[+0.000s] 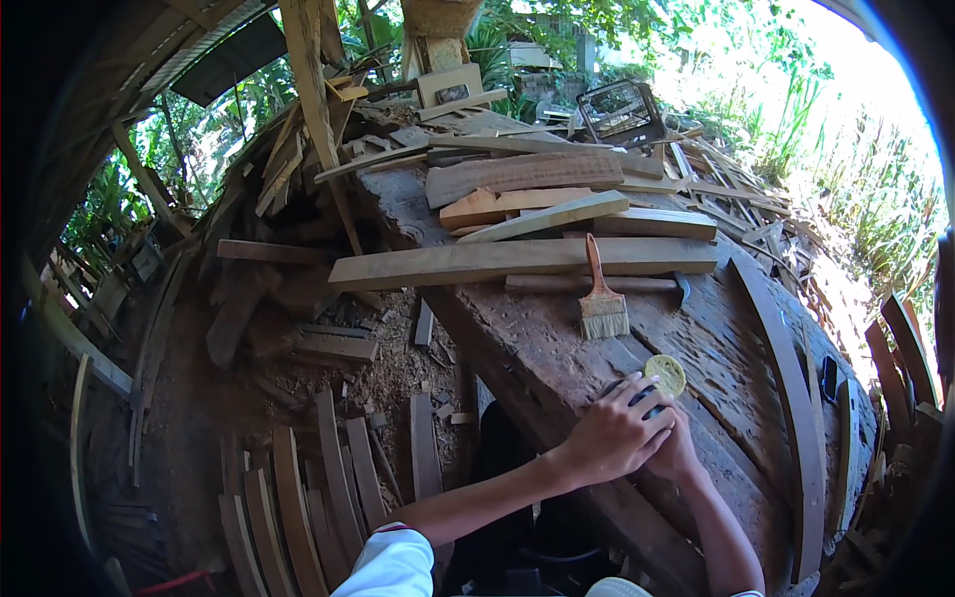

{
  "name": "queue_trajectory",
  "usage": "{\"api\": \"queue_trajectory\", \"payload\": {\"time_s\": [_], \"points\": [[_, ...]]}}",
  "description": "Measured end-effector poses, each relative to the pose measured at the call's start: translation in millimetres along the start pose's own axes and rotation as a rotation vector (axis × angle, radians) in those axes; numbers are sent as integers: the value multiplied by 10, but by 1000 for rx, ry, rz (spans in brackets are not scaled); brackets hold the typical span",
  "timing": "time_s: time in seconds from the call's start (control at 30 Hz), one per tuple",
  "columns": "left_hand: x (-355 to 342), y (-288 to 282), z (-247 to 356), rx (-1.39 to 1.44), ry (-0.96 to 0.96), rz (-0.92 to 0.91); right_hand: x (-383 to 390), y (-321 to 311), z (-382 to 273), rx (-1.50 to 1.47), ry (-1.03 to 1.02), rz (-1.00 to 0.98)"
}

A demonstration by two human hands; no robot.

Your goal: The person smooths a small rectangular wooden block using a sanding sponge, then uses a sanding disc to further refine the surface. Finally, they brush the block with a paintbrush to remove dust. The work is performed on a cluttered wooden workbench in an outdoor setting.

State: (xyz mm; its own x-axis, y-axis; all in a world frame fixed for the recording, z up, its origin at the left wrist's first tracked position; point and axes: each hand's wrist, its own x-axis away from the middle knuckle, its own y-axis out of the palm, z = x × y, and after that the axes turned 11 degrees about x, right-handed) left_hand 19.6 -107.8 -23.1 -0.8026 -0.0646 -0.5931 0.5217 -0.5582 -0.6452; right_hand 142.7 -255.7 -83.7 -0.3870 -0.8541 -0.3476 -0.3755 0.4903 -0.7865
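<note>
My left hand (622,428) and my right hand (674,450) are together over the worn wooden bench, fingers closed round a small dark object (647,400), mostly hidden. A round yellowish disc (665,374), perhaps a lid, lies just beyond my fingers. Farther up, a paintbrush (603,311) with a wooden handle lies bristles toward me. Behind it, a hammer-like tool (557,284) with a dark curved metal end lies along a long pale board (458,261).
Boards (522,174) are stacked across the bench (736,438), with a dark crate (617,109) beyond. A long curved plank (786,388) and small black object (829,376) lie at right. A leaning post (316,99) stands back left. Offcuts (338,458) and shavings cover the lower left.
</note>
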Motion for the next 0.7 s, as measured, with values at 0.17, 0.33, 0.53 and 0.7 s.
{"api": "queue_trajectory", "payload": {"time_s": [0.17,0.33,0.53,0.7], "points": [[-68,117,-198,-38,-167,34,-109,-17,17,-68,38,-56],[-171,-24,-208,176,-198,-61,-155,-10,23,-39,32,-50],[-115,71,-161,39,32,28,-23,66,163,58,-32,14],[-28,212,-66,-138,-2,36,-65,35,116,-30,-24,-13]]}}
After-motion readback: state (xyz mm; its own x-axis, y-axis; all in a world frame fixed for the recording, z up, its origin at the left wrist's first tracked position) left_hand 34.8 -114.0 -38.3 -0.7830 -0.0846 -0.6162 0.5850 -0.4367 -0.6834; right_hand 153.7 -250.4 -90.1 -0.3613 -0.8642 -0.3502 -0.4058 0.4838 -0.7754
